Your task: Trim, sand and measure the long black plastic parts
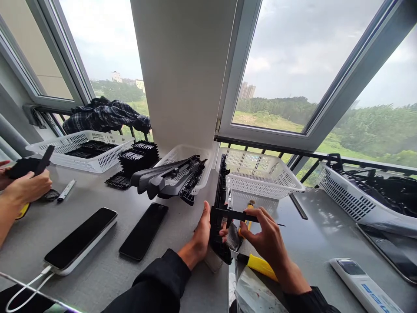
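Clock centring on middle of grey tabletop (pixel 176 230). White perforated baskets (pixel 257 187) standing at 10, 12, 1 and 2 o'clock; stacked black grilles (pixel 138 161) rising at 11. Marker (pixel 66 190) lying at 10; white block (pixel 93 252) supporting phone (pixel 81 237) at 9, black smartphone (pixel 143 231) lying closer in. White handheld device (pixel 366 282) resting at 4.

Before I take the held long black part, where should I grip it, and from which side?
Probably the long black part by its slim upper end, coming from above: that end stands free, while the left hand holds it lower and the black tool in the right hand crosses its middle.
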The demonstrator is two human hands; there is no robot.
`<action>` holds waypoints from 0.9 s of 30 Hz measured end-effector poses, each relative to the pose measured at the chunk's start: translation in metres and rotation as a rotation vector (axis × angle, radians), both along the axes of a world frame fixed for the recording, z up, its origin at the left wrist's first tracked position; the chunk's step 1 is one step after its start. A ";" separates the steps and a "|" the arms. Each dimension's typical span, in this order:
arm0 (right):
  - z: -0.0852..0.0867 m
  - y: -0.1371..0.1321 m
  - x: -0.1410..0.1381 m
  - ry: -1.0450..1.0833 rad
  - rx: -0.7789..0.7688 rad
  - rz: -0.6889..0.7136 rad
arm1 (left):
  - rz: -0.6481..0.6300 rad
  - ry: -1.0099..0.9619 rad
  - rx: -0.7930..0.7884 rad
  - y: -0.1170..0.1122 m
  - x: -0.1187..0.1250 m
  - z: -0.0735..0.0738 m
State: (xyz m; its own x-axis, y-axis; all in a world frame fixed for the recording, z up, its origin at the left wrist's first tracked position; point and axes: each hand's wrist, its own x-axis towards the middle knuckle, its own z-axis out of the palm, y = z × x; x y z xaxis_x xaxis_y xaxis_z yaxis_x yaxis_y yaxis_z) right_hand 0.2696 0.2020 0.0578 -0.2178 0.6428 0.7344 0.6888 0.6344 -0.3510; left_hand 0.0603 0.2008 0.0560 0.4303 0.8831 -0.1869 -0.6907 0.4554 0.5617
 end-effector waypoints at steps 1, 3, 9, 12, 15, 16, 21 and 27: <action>0.000 0.000 0.000 0.002 0.005 0.004 | -0.004 -0.020 -0.006 -0.001 0.000 0.001; 0.001 -0.001 -0.001 0.005 0.016 0.010 | -0.008 -0.045 -0.015 -0.002 -0.001 0.002; 0.003 -0.002 0.002 0.001 0.057 0.029 | 0.032 -0.077 -0.066 -0.003 -0.002 0.009; 0.007 -0.003 0.003 -0.007 0.062 0.044 | 0.014 -0.116 -0.117 -0.002 -0.005 0.013; 0.012 -0.005 0.004 -0.008 0.062 0.051 | -0.045 -0.162 -0.156 -0.002 -0.009 0.018; 0.013 -0.005 0.004 -0.007 0.062 0.052 | -0.061 -0.175 -0.164 -0.002 -0.010 0.019; 0.014 -0.005 0.004 -0.015 0.057 0.057 | -0.093 -0.206 -0.175 -0.001 -0.014 0.022; 0.012 -0.004 0.005 -0.009 0.075 0.046 | -0.134 -0.183 -0.186 0.000 -0.017 0.024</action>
State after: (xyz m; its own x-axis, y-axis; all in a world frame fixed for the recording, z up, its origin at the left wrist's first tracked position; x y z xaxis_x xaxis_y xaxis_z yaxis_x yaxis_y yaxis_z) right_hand 0.2750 0.1979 0.0693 -0.2526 0.5755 0.7778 0.6612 0.6896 -0.2955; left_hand 0.0429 0.2005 0.0799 0.5824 0.7740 -0.2486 -0.6995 0.6329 0.3318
